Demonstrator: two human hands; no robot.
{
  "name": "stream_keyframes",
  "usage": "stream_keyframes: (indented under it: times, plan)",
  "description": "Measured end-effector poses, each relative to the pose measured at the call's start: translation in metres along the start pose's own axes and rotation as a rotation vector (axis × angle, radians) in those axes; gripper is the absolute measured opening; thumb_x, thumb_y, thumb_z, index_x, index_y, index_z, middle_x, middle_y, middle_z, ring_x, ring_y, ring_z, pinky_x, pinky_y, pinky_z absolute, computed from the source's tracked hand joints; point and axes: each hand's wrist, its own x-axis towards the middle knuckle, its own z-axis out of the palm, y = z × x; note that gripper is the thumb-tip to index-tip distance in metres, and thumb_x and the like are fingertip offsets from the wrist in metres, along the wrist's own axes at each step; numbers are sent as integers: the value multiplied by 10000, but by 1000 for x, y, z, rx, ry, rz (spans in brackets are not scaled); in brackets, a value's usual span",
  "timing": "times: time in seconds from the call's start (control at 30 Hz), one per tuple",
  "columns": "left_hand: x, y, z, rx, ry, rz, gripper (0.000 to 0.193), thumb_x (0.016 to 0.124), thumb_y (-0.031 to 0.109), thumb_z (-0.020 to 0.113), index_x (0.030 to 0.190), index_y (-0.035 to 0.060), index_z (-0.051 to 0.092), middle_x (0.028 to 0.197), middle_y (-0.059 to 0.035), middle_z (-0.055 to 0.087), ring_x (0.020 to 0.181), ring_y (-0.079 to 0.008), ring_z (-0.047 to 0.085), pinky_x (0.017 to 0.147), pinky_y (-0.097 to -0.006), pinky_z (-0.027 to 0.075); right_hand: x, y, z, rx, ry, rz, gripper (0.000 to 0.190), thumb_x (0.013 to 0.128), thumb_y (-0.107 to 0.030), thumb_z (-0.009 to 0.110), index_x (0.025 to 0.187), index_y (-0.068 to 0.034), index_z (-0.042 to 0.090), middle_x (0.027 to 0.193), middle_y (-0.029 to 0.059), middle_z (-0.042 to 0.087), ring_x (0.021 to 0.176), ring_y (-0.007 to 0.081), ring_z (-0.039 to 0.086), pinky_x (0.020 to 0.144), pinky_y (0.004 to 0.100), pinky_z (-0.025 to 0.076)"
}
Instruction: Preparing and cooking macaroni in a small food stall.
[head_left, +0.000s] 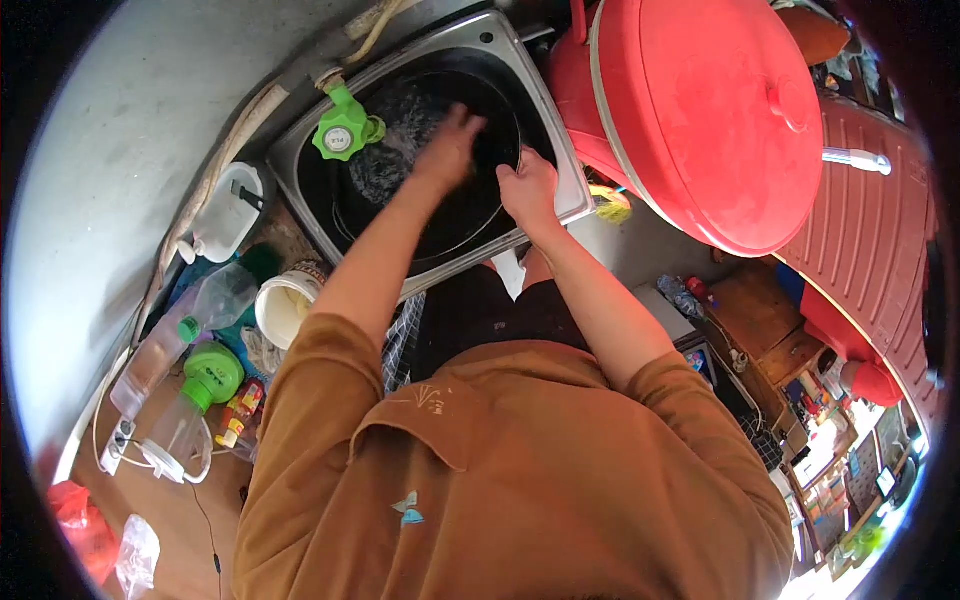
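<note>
A large dark round pan (480, 202) sits inside the stainless steel sink (559, 124). Water (386, 161) churns in it below a tap with a bright green handle (339, 137). Inside the pan is my left hand (448, 150), blurred by motion, its fingers spread over the dark inner surface with nothing seen in them. My right hand (529, 186) grips the pan's thin rim on the right side, thumb towards the inside. Froth and the dark surface hide the bottom of the pan.
A big red lidded plastic container (697, 112) crowds the sink's right side. To the left stand a white tub (281, 309), a white dish (232, 214), a clear plastic bottle (221, 294) and a green-topped jug (214, 373). A pale pipe (232, 146) runs along the wall.
</note>
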Motion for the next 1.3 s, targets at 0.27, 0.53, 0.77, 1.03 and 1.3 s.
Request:
stream_keyframes:
  times: [0.27, 0.53, 0.77, 1.03, 1.3]
  plan:
    - [-63, 4, -32, 83, -690, -383, 372, 775, 51, 571, 1142, 27, 624, 1327, -227, 515, 1215, -350, 518, 964, -449, 465, 2, 28, -10, 1, -52, 283, 137, 760, -58, 623, 876, 0, 667, 632, 37, 587, 610, 115, 534, 589, 309, 443]
    - [2, -48, 19, 313, 101, -180, 527, 852, 80, 463, 1373, 7, 432, 1426, -233, 410, 1324, -360, 402, 1063, -455, 377, 7, 12, -13, 1, -220, 481, 141, 768, -44, 627, 893, -6, 678, 639, -8, 564, 614, 89, 507, 579, 265, 422]
    - [-58, 44, -46, -64, -675, -332, 552, 756, 36, 595, 1295, -11, 482, 1299, -252, 524, 1232, -382, 494, 1026, -451, 405, -5, 14, -5, 233, -34, 310, 223, 740, 36, 566, 925, -6, 684, 665, -37, 537, 596, 60, 453, 554, 240, 379]
    - [-10, -44, -10, 374, 7, -337, 455, 890, 72, 412, 1338, 28, 478, 1416, -188, 447, 1275, -354, 458, 1076, -461, 357, -9, -16, -2, 569, -55, 469, 320, 711, 88, 526, 978, 3, 682, 774, -24, 616, 669, 63, 507, 592, 213, 390]
    - [-88, 45, -29, -390, -227, -172, 378, 743, 23, 546, 1105, 95, 632, 1029, -180, 678, 1018, -362, 632, 878, -441, 494, -13, -20, 15, 657, 118, 248, 300, 675, 152, 459, 881, 70, 661, 1390, 146, 496, 1059, 138, 574, 835, 212, 429]
